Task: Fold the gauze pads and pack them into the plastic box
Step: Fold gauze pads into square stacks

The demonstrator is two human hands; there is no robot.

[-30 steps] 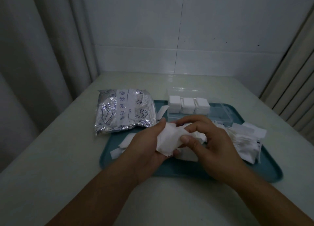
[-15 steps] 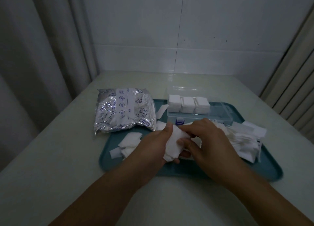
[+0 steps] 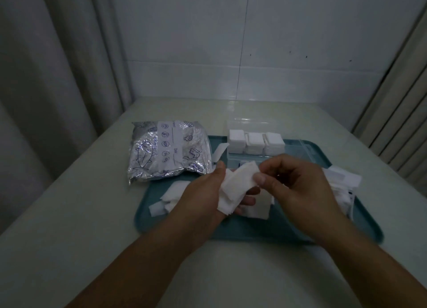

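Both hands hold one white gauze pad [image 3: 235, 185] over the teal tray [image 3: 298, 236]. My left hand [image 3: 205, 199] supports it from below with thumb on its left edge. My right hand [image 3: 298, 187] pinches its upper right corner between thumb and fingers. The pad is partly folded, its lower part hanging. Behind the hands stands the clear plastic box [image 3: 300, 148] with three stacks of folded gauze [image 3: 255, 142] in its left part. More loose gauze pads [image 3: 171, 195] lie on the tray to the left, and another flat one [image 3: 261, 206] under my hands.
A silver foil bag [image 3: 166, 151] with printed drawings lies at the tray's left back corner, half on the table. A heap of white paper wrappers [image 3: 344, 182] fills the tray's right side. Curtains hang left and right; a tiled wall closes the back.
The gauze pad has been folded narrower and lifted slightly. My right hand moved up and right to its upper corner; my left hand stays under it.
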